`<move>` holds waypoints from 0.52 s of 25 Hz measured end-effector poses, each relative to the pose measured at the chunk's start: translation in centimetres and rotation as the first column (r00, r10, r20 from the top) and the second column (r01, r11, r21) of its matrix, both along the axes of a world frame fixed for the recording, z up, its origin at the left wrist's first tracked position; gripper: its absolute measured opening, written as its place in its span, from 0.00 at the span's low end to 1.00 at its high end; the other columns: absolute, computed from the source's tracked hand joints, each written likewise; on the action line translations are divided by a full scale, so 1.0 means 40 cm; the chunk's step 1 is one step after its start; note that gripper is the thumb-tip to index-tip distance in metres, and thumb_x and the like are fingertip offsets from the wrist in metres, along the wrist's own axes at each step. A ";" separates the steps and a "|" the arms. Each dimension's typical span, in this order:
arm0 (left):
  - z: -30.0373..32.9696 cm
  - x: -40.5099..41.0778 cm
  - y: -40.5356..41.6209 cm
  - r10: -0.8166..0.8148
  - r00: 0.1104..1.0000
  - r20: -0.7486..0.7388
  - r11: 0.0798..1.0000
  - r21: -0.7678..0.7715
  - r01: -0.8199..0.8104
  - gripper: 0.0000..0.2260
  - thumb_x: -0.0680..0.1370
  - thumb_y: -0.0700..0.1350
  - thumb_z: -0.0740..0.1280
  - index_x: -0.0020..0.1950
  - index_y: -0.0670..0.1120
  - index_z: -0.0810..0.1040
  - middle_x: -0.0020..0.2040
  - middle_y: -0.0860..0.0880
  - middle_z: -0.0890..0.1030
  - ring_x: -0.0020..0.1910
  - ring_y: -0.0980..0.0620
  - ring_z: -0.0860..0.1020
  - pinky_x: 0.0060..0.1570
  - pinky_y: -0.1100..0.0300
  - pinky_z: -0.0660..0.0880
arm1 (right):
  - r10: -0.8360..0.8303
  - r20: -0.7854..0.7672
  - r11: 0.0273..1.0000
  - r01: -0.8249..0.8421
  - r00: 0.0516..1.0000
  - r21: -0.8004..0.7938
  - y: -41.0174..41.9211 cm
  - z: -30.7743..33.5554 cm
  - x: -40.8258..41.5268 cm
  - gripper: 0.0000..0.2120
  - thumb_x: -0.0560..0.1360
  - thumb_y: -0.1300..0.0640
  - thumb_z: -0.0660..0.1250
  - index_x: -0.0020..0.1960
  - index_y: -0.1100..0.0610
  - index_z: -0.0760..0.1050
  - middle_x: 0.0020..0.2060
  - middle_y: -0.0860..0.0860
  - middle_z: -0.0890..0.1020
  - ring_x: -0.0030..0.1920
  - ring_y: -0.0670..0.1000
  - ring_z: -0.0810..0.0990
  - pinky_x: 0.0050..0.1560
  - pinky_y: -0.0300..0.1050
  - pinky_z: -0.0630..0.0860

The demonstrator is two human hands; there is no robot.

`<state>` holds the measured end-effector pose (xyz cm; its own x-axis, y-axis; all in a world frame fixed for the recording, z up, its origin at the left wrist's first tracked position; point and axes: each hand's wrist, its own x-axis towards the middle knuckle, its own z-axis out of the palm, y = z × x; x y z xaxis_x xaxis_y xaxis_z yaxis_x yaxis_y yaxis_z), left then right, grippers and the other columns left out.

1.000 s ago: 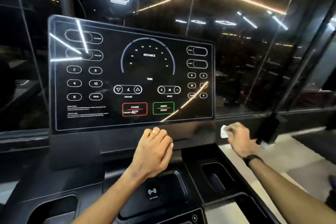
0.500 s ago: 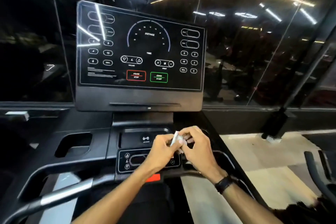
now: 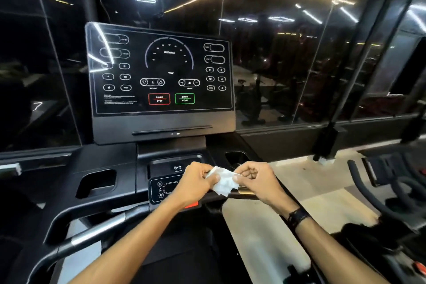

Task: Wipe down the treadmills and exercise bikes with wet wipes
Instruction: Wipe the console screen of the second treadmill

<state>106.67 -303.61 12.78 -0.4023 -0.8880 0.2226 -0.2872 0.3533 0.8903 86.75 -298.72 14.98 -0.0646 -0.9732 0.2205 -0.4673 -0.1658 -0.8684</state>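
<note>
Both hands, left hand [image 3: 194, 182] and right hand [image 3: 255, 180], pinched the wet wipe [image 3: 223, 182] between them above the treadmill console's [image 3: 110, 161] front edge, seemingly refolding it; next, a fresh face should meet the console.

A single head-worn wide-angle camera looks forward and slightly down from a standing spot on the treadmill, close to its console [image 3: 161, 76], which sits centre-left; the dark glass wall [image 3: 299, 64] fills the far background.
</note>
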 end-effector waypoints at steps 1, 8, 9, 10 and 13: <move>0.004 0.007 0.006 0.011 1.000 0.021 1.000 -0.022 -0.010 0.08 0.79 0.40 0.68 0.41 0.42 0.84 0.31 0.47 0.80 0.31 0.54 0.72 0.36 0.57 0.71 | -0.011 0.021 1.000 0.011 1.000 0.009 0.019 0.008 0.011 0.04 0.72 0.65 0.75 0.43 0.58 0.83 0.37 0.55 0.85 0.36 0.45 0.79 0.41 0.41 0.78; -0.118 0.027 0.125 -0.206 0.976 0.072 0.971 0.140 0.195 0.10 0.77 0.37 0.70 0.39 0.32 0.78 0.28 0.49 0.72 0.27 0.55 0.67 0.29 0.61 0.62 | -0.061 -0.179 0.977 0.095 0.982 0.191 0.231 -0.131 0.094 0.15 0.75 0.59 0.71 0.33 0.50 0.71 0.28 0.42 0.72 0.29 0.39 0.68 0.33 0.34 0.65; -0.140 0.011 0.151 -0.236 0.968 0.089 0.961 0.167 0.219 0.11 0.76 0.37 0.70 0.37 0.32 0.76 0.27 0.50 0.71 0.27 0.56 0.67 0.29 0.61 0.62 | -0.101 -0.177 0.966 0.139 0.979 0.217 0.271 -0.159 0.085 0.14 0.76 0.59 0.71 0.34 0.51 0.72 0.29 0.43 0.73 0.29 0.40 0.68 0.33 0.34 0.65; -0.157 -0.011 0.180 -0.260 0.961 0.097 0.952 0.192 0.238 0.11 0.76 0.36 0.71 0.35 0.34 0.76 0.26 0.52 0.72 0.26 0.57 0.67 0.29 0.62 0.63 | -0.139 -0.169 0.953 0.179 0.976 0.246 0.312 -0.180 0.069 0.12 0.77 0.58 0.70 0.36 0.53 0.73 0.30 0.44 0.74 0.28 0.40 0.69 0.31 0.33 0.65; -0.180 -0.091 0.276 -0.325 0.944 0.060 0.916 0.267 0.299 0.11 0.77 0.36 0.71 0.34 0.41 0.79 0.26 0.55 0.77 0.26 0.58 0.74 0.29 0.62 0.71 | -0.232 -0.131 0.916 0.262 0.964 0.305 0.428 -0.204 0.014 0.09 0.78 0.58 0.70 0.40 0.59 0.75 0.32 0.49 0.78 0.26 0.40 0.74 0.30 0.36 0.70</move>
<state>103.02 -292.58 5.59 -0.6767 -0.7348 -0.0475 -0.2919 0.2085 0.9335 87.33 -281.60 6.81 -0.3060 -0.9487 -0.0801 -0.5365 0.2414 -0.8087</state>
